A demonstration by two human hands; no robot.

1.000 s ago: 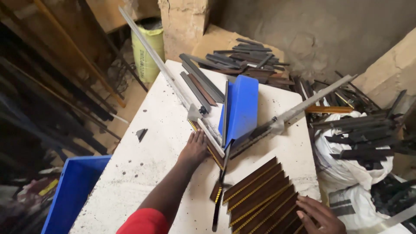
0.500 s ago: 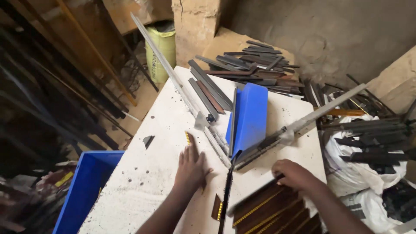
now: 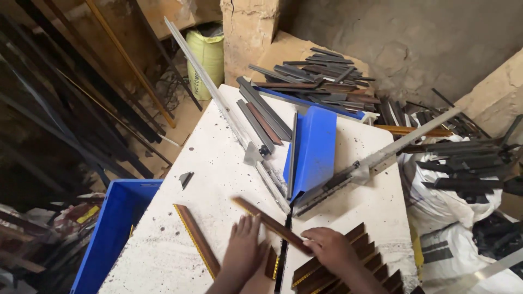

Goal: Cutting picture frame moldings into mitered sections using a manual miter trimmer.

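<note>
Two hands over white table (image 3: 218,163): left hand (image 3: 244,250), right hand (image 3: 329,249). Two loose brown moulding strips: one (image 3: 197,239), another (image 3: 271,225). One stack of cut strips (image 3: 348,261). One blue guard (image 3: 313,149). One blue crate (image 3: 111,231). One yellow-green sack (image 3: 208,54).

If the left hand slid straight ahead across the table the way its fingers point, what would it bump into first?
Most likely the brown moulding strip lying slantwise just beyond the left hand; its fingertips already seem to touch it. Past that strip comes the metal guide rail beside the blue cutter, though depth is hard to judge.
</note>
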